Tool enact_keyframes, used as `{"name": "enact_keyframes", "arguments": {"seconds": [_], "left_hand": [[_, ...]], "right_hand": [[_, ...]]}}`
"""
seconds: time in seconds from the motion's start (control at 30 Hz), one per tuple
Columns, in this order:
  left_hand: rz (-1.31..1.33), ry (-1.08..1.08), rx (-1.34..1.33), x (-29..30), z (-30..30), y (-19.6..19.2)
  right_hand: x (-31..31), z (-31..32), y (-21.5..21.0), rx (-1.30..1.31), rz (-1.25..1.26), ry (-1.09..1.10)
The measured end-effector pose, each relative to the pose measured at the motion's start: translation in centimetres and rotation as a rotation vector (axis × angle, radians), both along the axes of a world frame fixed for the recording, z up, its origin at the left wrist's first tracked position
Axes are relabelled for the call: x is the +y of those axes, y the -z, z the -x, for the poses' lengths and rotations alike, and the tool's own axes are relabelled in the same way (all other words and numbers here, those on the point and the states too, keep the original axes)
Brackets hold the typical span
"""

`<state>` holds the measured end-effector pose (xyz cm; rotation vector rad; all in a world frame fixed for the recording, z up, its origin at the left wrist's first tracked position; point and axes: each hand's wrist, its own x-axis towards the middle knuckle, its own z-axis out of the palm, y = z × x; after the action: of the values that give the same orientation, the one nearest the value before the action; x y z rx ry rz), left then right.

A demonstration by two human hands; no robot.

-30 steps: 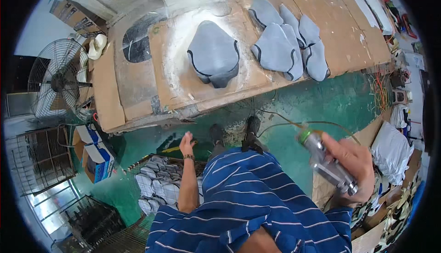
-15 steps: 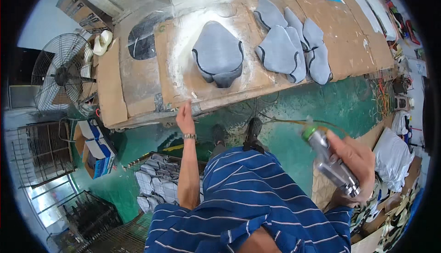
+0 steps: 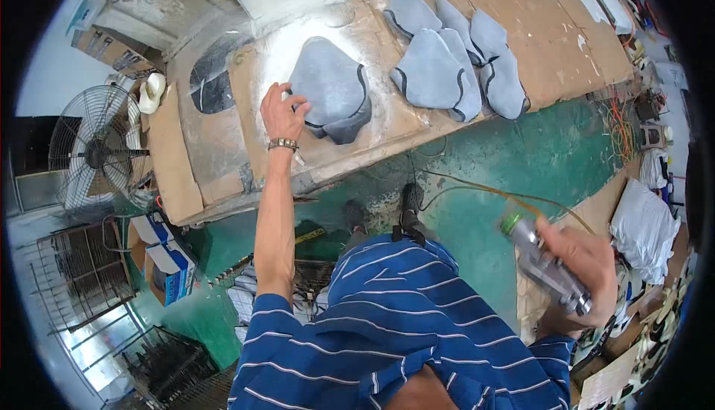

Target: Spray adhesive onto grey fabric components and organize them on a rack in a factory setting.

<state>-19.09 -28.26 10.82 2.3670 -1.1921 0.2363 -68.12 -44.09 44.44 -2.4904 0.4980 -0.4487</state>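
Observation:
My left hand (image 3: 281, 112) reaches up to the table, fingers spread, touching the left edge of a grey-blue cut fabric piece (image 3: 331, 90) with a dark rim that lies on a white-dusted cardboard sheet (image 3: 261, 67). My right hand (image 3: 588, 265) is low at the right, closed around a metal spray gun (image 3: 544, 265) with a green cap, a thin hose (image 3: 477, 190) trailing from it. To the right on the table lie several more grey-blue fabric pieces (image 3: 454, 56), overlapping one another.
The cardboard-covered worktable (image 3: 566, 30) spans the top. A standing fan (image 3: 93, 149) is at the left, boxes (image 3: 167, 257) below it. Green floor (image 3: 521, 164) lies in front, my shoes (image 3: 406, 201) on it. A wire basket with cloth (image 3: 246, 298) sits by my leg. White bagged material (image 3: 644, 227) is at the right.
My left hand has risen from beside my leg up onto the table and reached the fabric piece. My right hand with the spray gun has stayed in about the same place.

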Motion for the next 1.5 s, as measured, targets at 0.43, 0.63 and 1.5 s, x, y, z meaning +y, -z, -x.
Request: {"name": "enact_keyframes", "arguments": {"seconds": [0.43,0.63,1.5], "left_hand": [[0.099,0.015,-0.076,0.1,3.0,-0.2],[0.147,-0.027,-0.079,-0.2,3.4,-0.2],[0.267,0.032,-0.418,3.4,-29.6,-20.9]], "right_hand": [[-3.4,-1.3,1.5,-0.066,-0.135,-0.146],[-4.4,-3.0,1.0,-0.111,-0.125,-0.086],[9.0,-16.7,1.2,0.128,-0.372,0.093]]}}
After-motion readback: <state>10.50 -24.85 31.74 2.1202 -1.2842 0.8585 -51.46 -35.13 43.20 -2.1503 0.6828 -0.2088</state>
